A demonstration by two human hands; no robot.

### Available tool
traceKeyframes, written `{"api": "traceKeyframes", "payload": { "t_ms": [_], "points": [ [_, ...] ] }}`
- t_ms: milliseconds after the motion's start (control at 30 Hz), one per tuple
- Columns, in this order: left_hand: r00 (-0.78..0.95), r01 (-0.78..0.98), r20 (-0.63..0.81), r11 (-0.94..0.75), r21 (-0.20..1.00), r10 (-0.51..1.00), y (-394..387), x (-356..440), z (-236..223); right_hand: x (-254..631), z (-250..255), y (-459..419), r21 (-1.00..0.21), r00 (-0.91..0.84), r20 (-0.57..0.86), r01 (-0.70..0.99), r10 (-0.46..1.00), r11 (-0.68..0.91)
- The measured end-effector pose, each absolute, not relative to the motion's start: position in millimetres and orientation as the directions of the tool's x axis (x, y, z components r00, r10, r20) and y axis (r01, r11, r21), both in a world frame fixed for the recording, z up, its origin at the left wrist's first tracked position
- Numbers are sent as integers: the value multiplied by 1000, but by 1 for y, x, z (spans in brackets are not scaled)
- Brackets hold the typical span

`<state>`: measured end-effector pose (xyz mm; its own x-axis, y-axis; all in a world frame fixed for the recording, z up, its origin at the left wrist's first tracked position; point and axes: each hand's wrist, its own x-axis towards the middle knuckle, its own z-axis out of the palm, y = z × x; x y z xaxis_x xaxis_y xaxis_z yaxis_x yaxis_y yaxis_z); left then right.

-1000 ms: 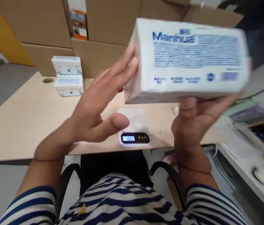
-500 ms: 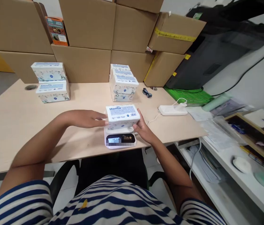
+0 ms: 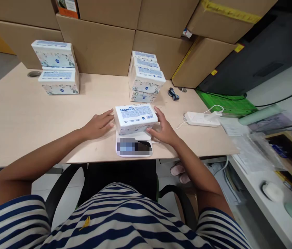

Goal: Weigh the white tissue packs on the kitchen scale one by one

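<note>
A white pack of tissues (image 3: pixel 135 116) with blue print lies on a small white kitchen scale (image 3: pixel 146 136) near the table's front edge. The scale's display is blurred over. At the pack's right end my right hand (image 3: pixel 165 128) grips it, thumb at the front corner and fingers along the far side. My left hand (image 3: pixel 99 125) is just beside the left end, its fingers stretched out and holding nothing; whether its fingertips touch the pack I cannot tell.
Tissue packs stand stacked at the back left (image 3: pixel 59 83) and back centre (image 3: pixel 147 84). Cardboard boxes (image 3: pixel 96 45) line the table's far side. A dark blue object (image 3: pixel 173 94) and a white power strip (image 3: pixel 203 118) lie to the right. A cluttered white shelf (image 3: pixel 254 173) adjoins there.
My left hand has drawn back from the pack's left end, fingers now extended. My right hand stays at the right end. The view has tilted downward.
</note>
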<state>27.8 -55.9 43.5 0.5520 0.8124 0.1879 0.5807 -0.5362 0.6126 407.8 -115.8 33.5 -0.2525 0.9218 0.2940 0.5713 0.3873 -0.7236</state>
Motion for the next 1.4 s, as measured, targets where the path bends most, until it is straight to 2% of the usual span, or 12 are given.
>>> {"api": "traceKeyframes", "payload": {
  "t_ms": [67, 133, 333, 433, 533, 733, 900, 967, 1067, 1133, 1400],
  "points": [
    [626, 597, 126, -577, 558, 770, -56, 29, 44, 413, 34, -110, -664, -292, 374, 578, 880, 474],
    [624, 616, 112, -575, 538, 773, -56, 29, 44, 414, 35, -104, -596, -331, 439, 588, 835, 547],
    [501, 682, 115, -473, 558, 858, -55, 26, 38, 402, 27, -82, -483, -343, 587, 578, 733, 657],
    [481, 652, 154, -469, 595, 863, -56, 23, 36, 398, 20, -78, -440, -339, 665, 542, 665, 716],
    [500, 592, 208, -507, 626, 841, -59, 22, 36, 399, 18, -81, -429, -327, 674, 558, 663, 711],
    [619, 594, 175, -603, 532, 765, -59, 19, 36, 408, 26, -92, -416, -292, 688, 592, 665, 690],
    [632, 584, 191, -623, 520, 751, -57, 21, 35, 418, 25, -93, -494, -213, 681, 573, 701, 654],
    [620, 569, 204, -614, 547, 757, -56, 23, 34, 419, 23, -92, -587, -224, 603, 525, 766, 616],
    [601, 534, 230, -598, 598, 766, -55, 25, 30, 416, 25, -90, -736, -306, 410, 445, 859, 510],
    [590, 507, 253, -596, 623, 767, -53, 27, 27, 413, 27, -89, -791, -335, 331, 411, 882, 453],
    [576, 466, 249, -563, 683, 779, -52, 31, 28, 412, 29, -87, -796, -296, 368, 390, 881, 463]
  ]
}}
